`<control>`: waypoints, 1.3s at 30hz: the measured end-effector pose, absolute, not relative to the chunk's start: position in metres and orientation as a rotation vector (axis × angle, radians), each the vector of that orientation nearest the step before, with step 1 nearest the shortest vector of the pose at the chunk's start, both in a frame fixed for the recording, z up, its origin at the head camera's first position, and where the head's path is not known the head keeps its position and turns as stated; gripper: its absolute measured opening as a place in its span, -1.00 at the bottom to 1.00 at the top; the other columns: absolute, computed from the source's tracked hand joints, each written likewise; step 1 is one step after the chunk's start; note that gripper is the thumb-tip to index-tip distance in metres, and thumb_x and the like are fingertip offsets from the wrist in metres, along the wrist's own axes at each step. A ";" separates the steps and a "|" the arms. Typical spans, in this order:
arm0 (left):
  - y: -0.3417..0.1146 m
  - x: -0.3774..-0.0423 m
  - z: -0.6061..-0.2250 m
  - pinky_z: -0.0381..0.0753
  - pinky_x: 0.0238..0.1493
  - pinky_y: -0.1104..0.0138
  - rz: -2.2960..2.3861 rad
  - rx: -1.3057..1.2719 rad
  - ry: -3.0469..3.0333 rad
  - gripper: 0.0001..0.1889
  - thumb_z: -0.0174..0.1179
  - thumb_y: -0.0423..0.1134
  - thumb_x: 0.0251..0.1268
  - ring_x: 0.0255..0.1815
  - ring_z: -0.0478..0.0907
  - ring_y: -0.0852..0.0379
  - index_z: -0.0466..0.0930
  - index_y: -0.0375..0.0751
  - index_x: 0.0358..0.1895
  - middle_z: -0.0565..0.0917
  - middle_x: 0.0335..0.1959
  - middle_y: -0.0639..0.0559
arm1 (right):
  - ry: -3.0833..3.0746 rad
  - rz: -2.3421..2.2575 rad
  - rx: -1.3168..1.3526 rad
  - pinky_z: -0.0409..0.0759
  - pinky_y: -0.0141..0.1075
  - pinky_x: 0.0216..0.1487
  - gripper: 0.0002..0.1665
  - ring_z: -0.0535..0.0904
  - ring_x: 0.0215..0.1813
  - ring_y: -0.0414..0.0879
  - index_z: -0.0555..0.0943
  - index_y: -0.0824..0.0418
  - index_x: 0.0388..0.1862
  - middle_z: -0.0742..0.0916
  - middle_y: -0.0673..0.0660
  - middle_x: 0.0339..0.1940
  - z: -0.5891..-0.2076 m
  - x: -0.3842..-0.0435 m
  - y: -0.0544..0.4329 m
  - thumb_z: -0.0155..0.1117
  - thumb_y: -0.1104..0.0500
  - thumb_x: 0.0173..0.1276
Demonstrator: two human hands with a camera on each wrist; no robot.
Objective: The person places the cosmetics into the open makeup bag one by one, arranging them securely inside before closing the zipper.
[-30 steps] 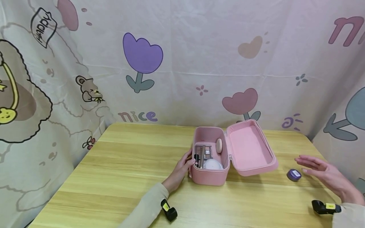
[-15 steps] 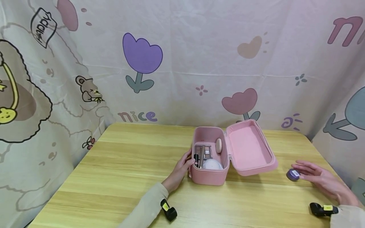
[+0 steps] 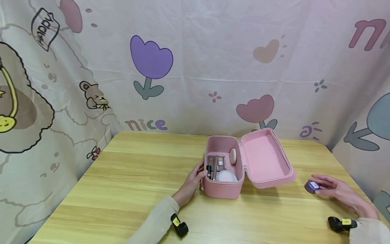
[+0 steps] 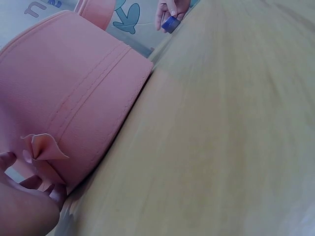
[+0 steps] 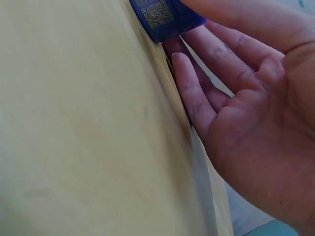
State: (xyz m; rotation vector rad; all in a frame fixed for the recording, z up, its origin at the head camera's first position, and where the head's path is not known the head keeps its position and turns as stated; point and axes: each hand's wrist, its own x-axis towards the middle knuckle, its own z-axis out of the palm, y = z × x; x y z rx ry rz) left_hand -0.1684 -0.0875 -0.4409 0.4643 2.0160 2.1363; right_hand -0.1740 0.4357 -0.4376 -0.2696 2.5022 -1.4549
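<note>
A pink cosmetic case (image 3: 223, 189) stands on the table with its lid (image 3: 268, 157) swung out to the right. My left hand (image 3: 190, 183) holds the case at its left wall; in the left wrist view the fingers lie low beside a small bow-like tab (image 4: 44, 147). Inside the case are a round white compact (image 3: 226, 176), slim cosmetic tubes (image 3: 215, 167), a clear palette (image 3: 221, 162) and a pale oval puff (image 3: 233, 156). At the right, my right hand (image 3: 338, 191) pinches a small purple-blue round jar (image 3: 312, 186) between thumb and fingers. A printed code shows on the jar in the right wrist view.
The wooden table (image 3: 137, 169) reaches back to a patterned cloth (image 3: 195, 67). Its right edge runs close behind my right hand. The lid overhangs the table between the case and the jar. A black wrist camera (image 3: 179, 226) sits on each sleeve.
My right hand has moved left and slightly down toward the jar, and its thumb and fingers have closed about it. The left hand and the case stay in place.
</note>
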 end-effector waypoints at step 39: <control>-0.091 -0.167 -0.440 -0.02 0.45 0.03 2.147 0.463 2.031 -0.27 -0.06 -0.09 0.40 0.49 -0.01 -0.17 -0.08 -0.30 0.53 0.06 0.49 -0.31 | 2.662 -1.306 -0.013 0.48 -0.50 -0.21 -0.39 0.47 -0.18 -0.49 0.43 0.56 0.16 0.68 -0.03 -0.09 -0.420 -0.175 0.417 0.21 0.05 0.42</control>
